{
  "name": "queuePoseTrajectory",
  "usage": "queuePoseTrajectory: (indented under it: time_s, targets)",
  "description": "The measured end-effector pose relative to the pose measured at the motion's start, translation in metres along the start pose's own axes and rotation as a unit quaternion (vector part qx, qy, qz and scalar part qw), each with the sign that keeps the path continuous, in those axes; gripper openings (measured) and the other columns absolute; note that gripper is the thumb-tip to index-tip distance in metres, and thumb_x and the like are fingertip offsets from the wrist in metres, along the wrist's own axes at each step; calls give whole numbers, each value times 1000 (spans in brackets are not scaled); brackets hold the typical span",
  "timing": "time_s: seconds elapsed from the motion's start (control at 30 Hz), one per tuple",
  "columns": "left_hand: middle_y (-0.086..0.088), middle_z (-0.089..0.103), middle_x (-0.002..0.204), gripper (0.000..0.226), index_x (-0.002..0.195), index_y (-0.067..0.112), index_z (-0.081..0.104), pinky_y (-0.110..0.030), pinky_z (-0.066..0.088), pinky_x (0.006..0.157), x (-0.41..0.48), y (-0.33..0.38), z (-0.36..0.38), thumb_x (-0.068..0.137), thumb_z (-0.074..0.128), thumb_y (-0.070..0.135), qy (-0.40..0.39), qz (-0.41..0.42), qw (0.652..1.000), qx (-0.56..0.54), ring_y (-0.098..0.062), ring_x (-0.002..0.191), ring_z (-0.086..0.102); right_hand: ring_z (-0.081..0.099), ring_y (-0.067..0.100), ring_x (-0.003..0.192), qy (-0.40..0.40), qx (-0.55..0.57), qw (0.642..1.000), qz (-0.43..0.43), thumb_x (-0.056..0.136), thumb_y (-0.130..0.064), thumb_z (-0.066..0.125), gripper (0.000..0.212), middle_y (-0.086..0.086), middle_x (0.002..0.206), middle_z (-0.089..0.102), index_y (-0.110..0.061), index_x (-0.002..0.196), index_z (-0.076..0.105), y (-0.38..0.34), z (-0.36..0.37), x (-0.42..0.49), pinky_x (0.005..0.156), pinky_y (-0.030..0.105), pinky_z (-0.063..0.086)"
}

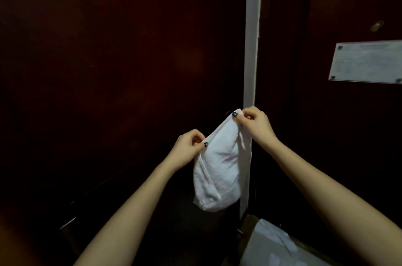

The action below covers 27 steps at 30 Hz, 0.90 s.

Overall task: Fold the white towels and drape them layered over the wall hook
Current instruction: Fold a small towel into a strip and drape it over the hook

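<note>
Dim brownish surface (250,222) at lower right, kind unclear, white towel (274,246) lying rumpled on it

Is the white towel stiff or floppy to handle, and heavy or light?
Probably floppy: the towel sags in a pouch between the left hand and right hand pinching its top corners. Likely light, since fingertip pinches carry it.

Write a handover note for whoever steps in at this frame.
Left hand: pinches one top corner of the white towel.
Right hand: pinches the other corner, higher up.
The towel hangs between both grips before a dark door; more white cloth lies lower right.
Done: towel apparently folded once.
Left: drape it over the hook, not discernible here; then layer the next.
</note>
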<state>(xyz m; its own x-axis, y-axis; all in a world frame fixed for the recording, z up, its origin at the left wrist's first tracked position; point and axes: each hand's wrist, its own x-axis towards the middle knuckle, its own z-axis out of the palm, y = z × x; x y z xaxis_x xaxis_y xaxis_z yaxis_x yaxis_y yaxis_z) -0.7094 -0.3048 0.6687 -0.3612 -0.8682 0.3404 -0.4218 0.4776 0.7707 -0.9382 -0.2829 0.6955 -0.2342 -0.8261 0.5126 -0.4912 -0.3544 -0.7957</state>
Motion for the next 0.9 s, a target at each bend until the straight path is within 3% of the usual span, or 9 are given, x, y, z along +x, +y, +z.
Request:
queuePoseTrajectory:
  time_s: [0.13,0.23,0.37,0.4,0.47,0.53,0.63,0.77,0.9]
  targets:
    - [2,60,73,12,85,21,55,-29,40,63,-36,4,-12,92,63,14,49,34,994,88,-8,64,51,47,9,66,19,51,998,9,93,-24,65,32,4,69,52,-1,71,60,-2,7,-28,62,29,34]
    - [5,57,73,15,88,27,51,-24,39,61,-69,14,-22,92,59,15,36,32,995,93,-6,63,50,47,8,64,3,99,995,26,94,-26,63,32,1,65,52,-3,72,60,-1,14,-54,61,29,35]
    - [-1,67,86,23,88,31,65,-36,47,71,-111,25,-32,92,57,10,50,-21,996,73,-27,80,61,46,10,66,-40,137,989,24,93,-13,63,14,1,67,52,-5,84,56,-1,29,-89,64,30,37]
    - [-1,68,85,23,86,30,68,-37,47,69,-122,26,-36,93,58,10,65,-49,994,70,-29,77,61,47,10,66,-59,147,987,22,93,-10,63,9,-1,68,53,-9,89,55,-2,33,-99,65,30,38]
    - [1,66,75,20,87,26,71,-34,43,59,-146,25,-43,94,58,11,97,-101,988,66,-19,59,54,52,8,72,-121,170,978,0,92,-5,62,18,-4,79,58,-18,104,55,-5,39,-121,69,25,44]
    - [2,64,72,17,89,18,72,-27,44,54,-174,27,-48,96,57,12,127,-138,981,50,-8,52,52,59,-1,91,-193,161,967,-50,92,1,58,35,-16,102,63,-27,113,60,-13,47,-143,81,12,44]
    - [-2,65,78,16,91,13,72,-23,49,56,-217,36,-53,96,58,11,175,-168,970,-6,-11,61,55,58,-5,107,-277,165,945,-59,92,7,51,44,-18,107,66,-33,101,67,-29,65,-175,88,8,42]
    - [13,66,72,18,87,17,73,-15,45,56,-271,53,-65,96,59,11,251,-164,951,-70,2,64,56,60,-1,93,-353,187,916,-27,93,5,50,36,-8,96,64,-25,88,70,-48,88,-216,79,14,47]
    - [10,69,78,18,87,19,74,-18,47,62,-318,66,-82,95,59,12,337,-163,922,-103,-6,73,60,61,6,88,-428,216,877,-37,90,0,61,27,-3,91,63,-24,87,74,-77,106,-260,80,14,47]
